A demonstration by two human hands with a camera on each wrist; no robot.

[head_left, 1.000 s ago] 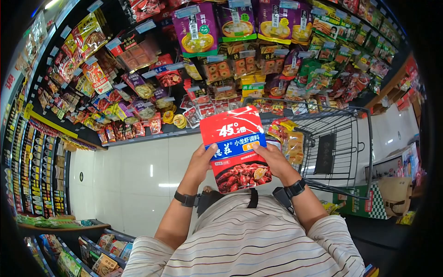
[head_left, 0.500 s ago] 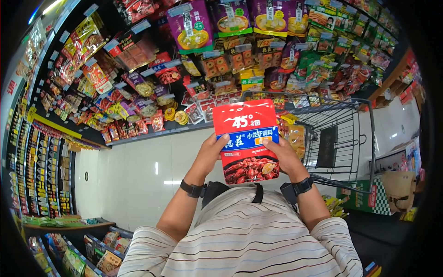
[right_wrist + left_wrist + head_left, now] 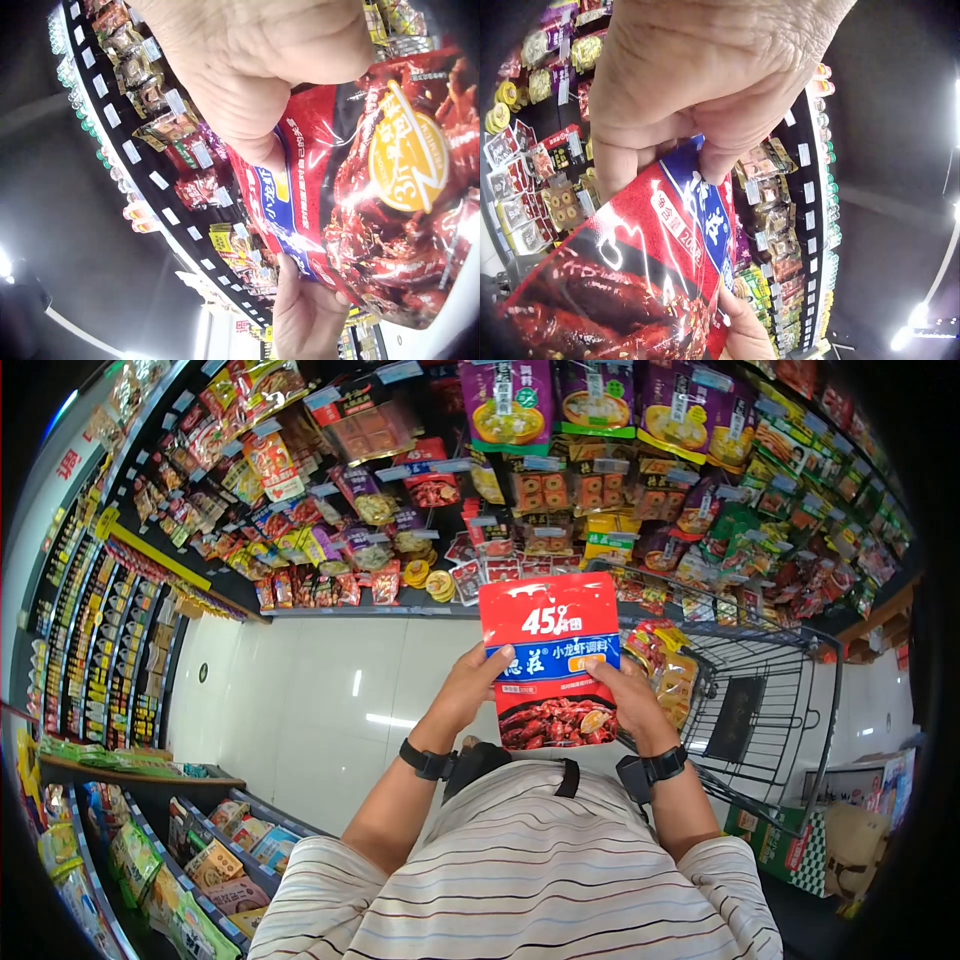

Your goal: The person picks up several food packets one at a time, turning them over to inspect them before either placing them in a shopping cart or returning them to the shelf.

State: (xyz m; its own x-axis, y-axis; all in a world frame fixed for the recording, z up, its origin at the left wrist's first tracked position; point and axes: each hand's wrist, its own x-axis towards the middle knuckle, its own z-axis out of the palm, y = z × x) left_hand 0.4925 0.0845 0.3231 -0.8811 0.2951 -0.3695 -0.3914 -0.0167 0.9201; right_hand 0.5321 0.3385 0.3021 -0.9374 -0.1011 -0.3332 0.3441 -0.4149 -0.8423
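Note:
A red pouch of crayfish seasoning, with a blue band and a picture of cooked crayfish, is held upright in front of the striped shirt. Its printed front faces up at the head camera. My left hand grips the left edge, thumb on the front by the blue band and fingers behind. On the opposite edge my right hand pinches it the same way, thumb beside the small orange label. The left wrist view shows the left thumb pressed on the pouch. Most of the fingers are hidden behind it.
A wire shopping cart stands at the right, with yellow and red packets in it. Ahead, a dark shelf wall carries hanging seasoning packets. Bottle shelves line the left, and bins of packets sit at lower left.
The pouch, in both hands throughout, has shifted right in the head view and stands slightly straighter. The shelves and cart have also slid right over the last half second as the head view turned.

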